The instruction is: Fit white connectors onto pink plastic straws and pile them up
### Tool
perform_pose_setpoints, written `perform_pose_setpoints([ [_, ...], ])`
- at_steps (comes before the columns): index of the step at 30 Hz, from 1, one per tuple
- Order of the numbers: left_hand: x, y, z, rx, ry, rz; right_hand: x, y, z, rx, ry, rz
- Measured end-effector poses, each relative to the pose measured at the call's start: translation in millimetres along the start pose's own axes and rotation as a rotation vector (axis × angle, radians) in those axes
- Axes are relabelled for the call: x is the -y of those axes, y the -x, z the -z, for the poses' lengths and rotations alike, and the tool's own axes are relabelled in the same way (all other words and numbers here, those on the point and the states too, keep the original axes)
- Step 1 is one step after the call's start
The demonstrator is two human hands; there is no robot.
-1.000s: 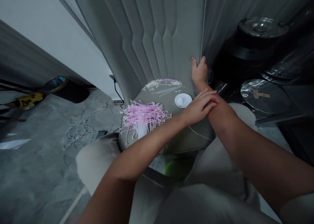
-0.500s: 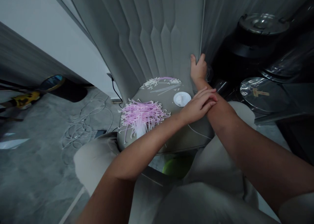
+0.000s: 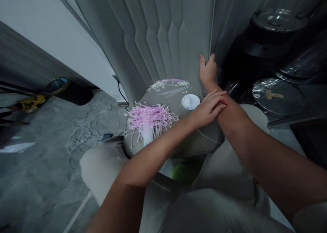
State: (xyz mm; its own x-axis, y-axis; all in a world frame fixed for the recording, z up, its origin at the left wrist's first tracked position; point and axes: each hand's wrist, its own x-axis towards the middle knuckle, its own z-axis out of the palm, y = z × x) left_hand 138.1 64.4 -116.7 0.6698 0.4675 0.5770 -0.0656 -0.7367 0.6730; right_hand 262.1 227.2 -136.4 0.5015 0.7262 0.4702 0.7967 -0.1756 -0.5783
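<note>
a white dish (image 3: 196,102), bearing a whitish mass (image 3: 189,102), lies on the chair seat (image 3: 192,145) just beside the left hand (image 3: 208,109), whose slightly spread fingers rest across the right forearm (image 3: 237,120). the right hand (image 3: 208,71) is set at the edge of the chair back (image 3: 158,42), thumb on the front; other fingers are partly hidden, so how tightly they close cannot be told. pink strands (image 3: 153,115) with white ends heap at the seat's left. at far right, a metal lid (image 3: 277,19) covers a dark pot (image 3: 265,45), contents hidden.
</note>
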Motion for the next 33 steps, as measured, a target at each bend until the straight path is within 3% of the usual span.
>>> perform_pose_setpoints([
  [17,-3.0,0.0,-8.8,-0.003,-0.052,0.027,-2.6,0.5,-0.9,0.019,-0.016,0.011],
  [26,-5.6,0.0,-8.0,0.03,-0.039,0.075,-5.0,0.7,-3.7,-0.038,-0.061,0.015],
  [33,-4.5,0.3,-8.9,0.004,-0.036,0.029,-3.0,1.1,-1.8,-0.015,-0.029,0.016],
])
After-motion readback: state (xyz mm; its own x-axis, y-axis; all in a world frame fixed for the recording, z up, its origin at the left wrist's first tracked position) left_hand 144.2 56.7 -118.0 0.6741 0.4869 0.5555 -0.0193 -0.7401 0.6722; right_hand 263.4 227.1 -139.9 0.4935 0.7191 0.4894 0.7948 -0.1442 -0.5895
